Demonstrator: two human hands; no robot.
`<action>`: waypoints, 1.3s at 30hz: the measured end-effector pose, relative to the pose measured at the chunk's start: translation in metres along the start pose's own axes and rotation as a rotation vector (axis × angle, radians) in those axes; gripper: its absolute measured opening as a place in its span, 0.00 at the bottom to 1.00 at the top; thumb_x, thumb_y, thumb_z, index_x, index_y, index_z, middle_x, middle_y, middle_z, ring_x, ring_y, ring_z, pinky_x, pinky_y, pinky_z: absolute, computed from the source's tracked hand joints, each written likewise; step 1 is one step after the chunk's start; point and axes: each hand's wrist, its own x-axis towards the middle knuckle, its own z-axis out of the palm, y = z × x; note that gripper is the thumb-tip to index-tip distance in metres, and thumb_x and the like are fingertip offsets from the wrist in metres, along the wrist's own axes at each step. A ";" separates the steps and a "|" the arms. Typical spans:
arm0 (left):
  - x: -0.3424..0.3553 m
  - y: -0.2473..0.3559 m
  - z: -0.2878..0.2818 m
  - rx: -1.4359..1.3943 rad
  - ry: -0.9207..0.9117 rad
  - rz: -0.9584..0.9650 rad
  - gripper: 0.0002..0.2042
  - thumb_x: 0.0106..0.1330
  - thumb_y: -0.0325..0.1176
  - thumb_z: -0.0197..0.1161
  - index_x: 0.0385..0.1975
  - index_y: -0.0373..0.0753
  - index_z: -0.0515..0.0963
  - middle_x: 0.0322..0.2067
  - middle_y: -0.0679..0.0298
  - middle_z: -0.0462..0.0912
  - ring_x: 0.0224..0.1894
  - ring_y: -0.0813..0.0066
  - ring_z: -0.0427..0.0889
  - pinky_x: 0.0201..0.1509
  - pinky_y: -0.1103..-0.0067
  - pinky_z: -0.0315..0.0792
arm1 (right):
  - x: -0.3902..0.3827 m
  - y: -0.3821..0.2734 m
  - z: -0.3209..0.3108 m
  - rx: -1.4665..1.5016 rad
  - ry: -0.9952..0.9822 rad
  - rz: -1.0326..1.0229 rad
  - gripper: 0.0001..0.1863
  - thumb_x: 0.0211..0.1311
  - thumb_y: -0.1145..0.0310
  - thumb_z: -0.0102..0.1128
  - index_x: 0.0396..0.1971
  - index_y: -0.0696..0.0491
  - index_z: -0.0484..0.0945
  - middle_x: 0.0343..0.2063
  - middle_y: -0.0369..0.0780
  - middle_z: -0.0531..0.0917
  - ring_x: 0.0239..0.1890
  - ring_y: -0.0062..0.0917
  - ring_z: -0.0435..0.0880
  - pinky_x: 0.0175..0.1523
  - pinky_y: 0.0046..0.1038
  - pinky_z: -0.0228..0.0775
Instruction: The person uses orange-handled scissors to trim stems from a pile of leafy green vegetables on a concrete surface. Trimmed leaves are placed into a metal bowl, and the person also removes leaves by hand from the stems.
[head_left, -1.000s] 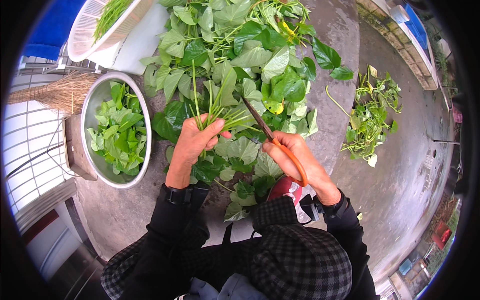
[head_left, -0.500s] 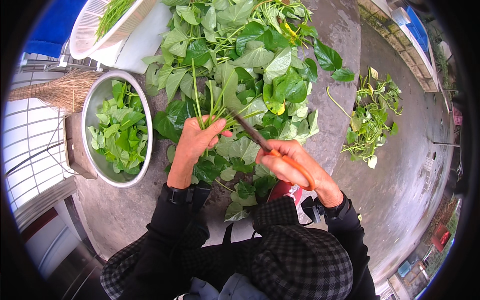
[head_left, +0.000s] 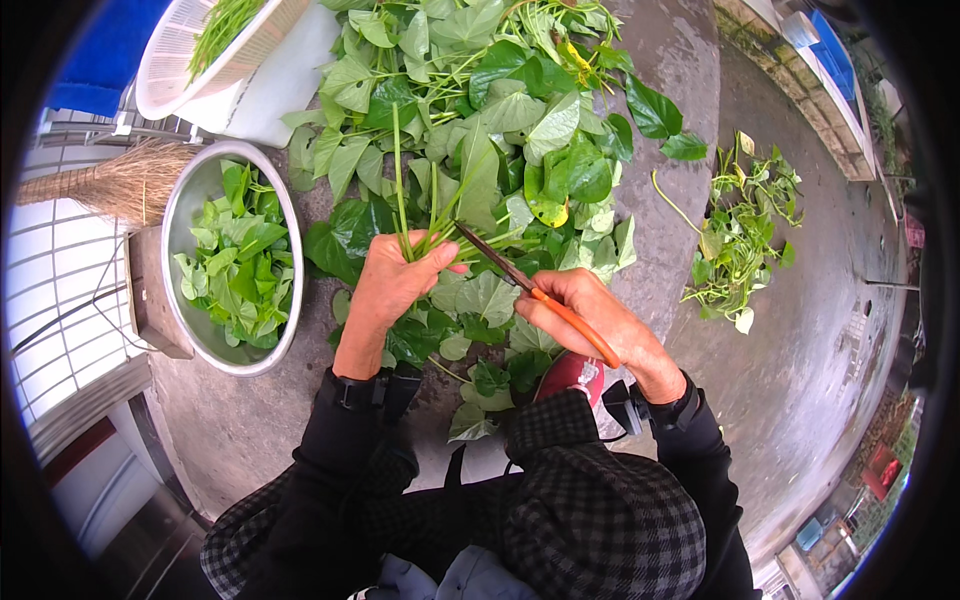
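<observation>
My left hand (head_left: 395, 285) is closed around a bunch of green leaf stems (head_left: 402, 190), which fan upward and to the right from the fingers. In my right hand (head_left: 585, 315) is a pair of orange-handled scissors (head_left: 510, 268). The dark blades point up and left, and their tips are by the stems just right of my left fingers. Below and beyond both hands spreads a large heap of broad green leaves on stalks (head_left: 510, 105), with a few yellowing ones.
To my left stands a metal bowl (head_left: 293, 300) of picked leaves, with a straw broom (head_left: 110, 185) behind it. A white basket (head_left: 165, 60) with thin green stalks is at the far left. A smaller pile of vines (head_left: 745, 245) lies on the concrete to the right.
The scissors' blades, blurred and lower before, now show sharply with their tips up beside the stems. My left hand keeps its hold in nearly the same place.
</observation>
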 end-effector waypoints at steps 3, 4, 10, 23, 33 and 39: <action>0.000 0.001 0.000 0.064 -0.030 0.009 0.13 0.61 0.36 0.62 0.37 0.30 0.78 0.23 0.61 0.83 0.14 0.92 0.61 0.16 0.90 0.56 | 0.001 -0.001 0.000 -0.061 0.001 -0.016 0.16 0.57 0.63 0.56 0.19 0.62 0.74 0.09 0.39 0.68 0.12 0.21 0.66 0.21 0.29 0.60; -0.001 0.002 0.000 0.052 -0.045 0.007 0.14 0.61 0.36 0.62 0.37 0.30 0.78 0.23 0.61 0.83 0.14 0.92 0.61 0.16 0.90 0.56 | 0.002 -0.001 0.001 -0.064 0.001 -0.019 0.17 0.57 0.63 0.56 0.19 0.62 0.74 0.09 0.39 0.69 0.12 0.22 0.66 0.21 0.29 0.60; -0.002 0.001 -0.004 -0.138 -0.120 -0.006 0.11 0.64 0.35 0.58 0.31 0.31 0.75 0.24 0.55 0.81 0.15 0.88 0.64 0.17 0.89 0.55 | -0.001 0.000 0.002 0.390 0.187 0.143 0.13 0.60 0.63 0.54 0.23 0.58 0.74 0.12 0.30 0.69 0.12 0.15 0.65 0.17 0.23 0.56; -0.007 0.005 -0.005 -0.423 -0.340 -0.083 0.17 0.63 0.32 0.52 0.44 0.23 0.71 0.29 0.50 0.79 0.18 0.83 0.65 0.20 0.86 0.57 | 0.016 0.028 0.010 0.663 0.143 0.154 0.09 0.61 0.71 0.49 0.39 0.59 0.71 0.13 0.29 0.67 0.10 0.10 0.61 0.15 0.17 0.53; -0.007 0.014 -0.009 -0.535 -0.356 -0.140 0.19 0.63 0.33 0.45 0.40 0.18 0.72 0.23 0.44 0.77 0.15 0.79 0.64 0.18 0.85 0.57 | 0.000 0.039 0.019 0.325 -0.197 -0.042 0.11 0.56 0.69 0.56 0.38 0.57 0.73 0.16 0.30 0.69 0.19 0.12 0.64 0.24 0.19 0.57; -0.009 0.016 -0.011 -0.467 -0.277 -0.130 0.17 0.63 0.31 0.46 0.37 0.19 0.73 0.22 0.44 0.77 0.14 0.79 0.65 0.16 0.86 0.57 | 0.003 0.034 0.017 0.274 -0.185 -0.081 0.12 0.55 0.70 0.58 0.39 0.57 0.74 0.15 0.31 0.69 0.18 0.13 0.64 0.23 0.20 0.57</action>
